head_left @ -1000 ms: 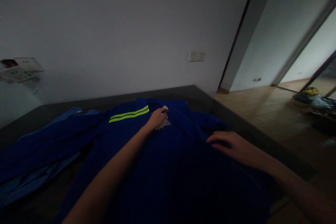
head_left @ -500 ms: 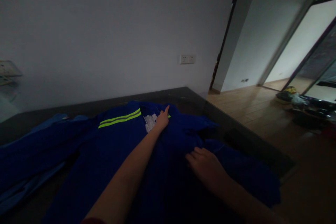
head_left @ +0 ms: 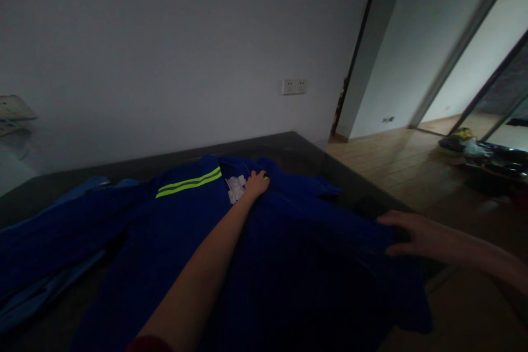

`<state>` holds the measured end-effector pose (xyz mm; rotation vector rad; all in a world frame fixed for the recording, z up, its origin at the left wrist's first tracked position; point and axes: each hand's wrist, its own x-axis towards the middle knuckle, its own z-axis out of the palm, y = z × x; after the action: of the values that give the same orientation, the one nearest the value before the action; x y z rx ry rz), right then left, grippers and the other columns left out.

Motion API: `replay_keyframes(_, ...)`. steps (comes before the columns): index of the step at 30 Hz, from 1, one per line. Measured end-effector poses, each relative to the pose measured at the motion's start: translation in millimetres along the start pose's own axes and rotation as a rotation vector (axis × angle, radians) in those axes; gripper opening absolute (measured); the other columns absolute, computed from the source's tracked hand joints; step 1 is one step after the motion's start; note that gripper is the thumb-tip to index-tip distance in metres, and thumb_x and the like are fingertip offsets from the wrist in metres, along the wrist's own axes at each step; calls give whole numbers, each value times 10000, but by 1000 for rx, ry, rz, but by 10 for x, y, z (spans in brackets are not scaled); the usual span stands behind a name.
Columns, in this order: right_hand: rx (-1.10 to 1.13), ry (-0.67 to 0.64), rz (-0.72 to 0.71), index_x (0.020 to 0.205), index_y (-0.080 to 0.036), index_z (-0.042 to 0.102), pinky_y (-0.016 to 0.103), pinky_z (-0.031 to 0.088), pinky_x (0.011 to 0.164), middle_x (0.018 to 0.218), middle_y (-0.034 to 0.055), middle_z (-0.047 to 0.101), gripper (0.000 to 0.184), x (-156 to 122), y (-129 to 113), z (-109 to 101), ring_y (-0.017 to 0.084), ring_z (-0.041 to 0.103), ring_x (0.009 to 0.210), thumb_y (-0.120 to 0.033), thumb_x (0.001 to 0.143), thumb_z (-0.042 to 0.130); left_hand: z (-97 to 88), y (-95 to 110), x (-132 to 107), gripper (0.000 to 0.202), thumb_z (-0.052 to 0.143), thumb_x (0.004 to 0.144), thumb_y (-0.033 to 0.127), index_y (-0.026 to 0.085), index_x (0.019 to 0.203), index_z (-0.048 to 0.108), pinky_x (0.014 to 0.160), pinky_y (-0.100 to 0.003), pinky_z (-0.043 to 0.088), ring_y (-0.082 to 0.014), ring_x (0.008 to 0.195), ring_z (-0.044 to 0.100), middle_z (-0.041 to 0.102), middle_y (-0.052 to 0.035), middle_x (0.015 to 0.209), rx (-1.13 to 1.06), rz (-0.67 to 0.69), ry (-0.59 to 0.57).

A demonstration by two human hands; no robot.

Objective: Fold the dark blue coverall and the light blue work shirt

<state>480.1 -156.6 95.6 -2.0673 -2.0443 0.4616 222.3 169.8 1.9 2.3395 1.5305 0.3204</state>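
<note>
Desk (head_left: 297, 148) by wall (head_left: 165, 44): blue garment (head_left: 177, 225) mostly spread, right side creased — left hand (head_left: 256, 182): grip cannot be told; right hand (head_left: 416, 236): grip seen parted at a sleeve (head_left: 350, 228).

Dark-blue work jacket (head_left: 173, 236), spread out on a dark table (head_left: 284, 146) with its neck toward the wall side. A yellow-green double stripe (head_left: 190, 182) crosses one shoulder; beside it, a pale, irregular patch (head_left: 236, 189) shows at the neck opening. The left-hand sleeve (head_left: 74, 225) extends outward over light-blue cloth (head_left: 45, 291); the right-hand sleeve (head_left: 406, 291) slants toward the viewer. The lower body is creased and deeply shadowed, its details indistinct.
</note>
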Motion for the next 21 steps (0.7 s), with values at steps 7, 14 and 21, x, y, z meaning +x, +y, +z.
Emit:
replay_keyframes(7,-55,39,140,782,-304,711,459,536,706,829,77,722,125,-475,76,-143,315,670,767,-345,679,652,22,161,234,449,587,847,384,237,1262,500,907,-571,417,-372,1186,502,542,-167,1255,-49,-55,-101)
replay_keyframes(14,128,195,-52,1071,-356,668,391,569,678,980,34,730,272,-765,-932,218,270,692,809,-390,839,531,-392,479,650,276,569,902,292,158,1142,592,823,-369,522,-195,952,616,621,-69,1105,-207,167,-87)
replay_keyframes(21,106,-7,-417,1345,-311,470,284,552,663,1052,27,716,613,-368,-1700,954,208,696,829,-143,761,548,-1247,43,831,498,426,871,165,161,1369,454,940,-302,447,-189,1082,568,602,-64,1232,-293,246,257)
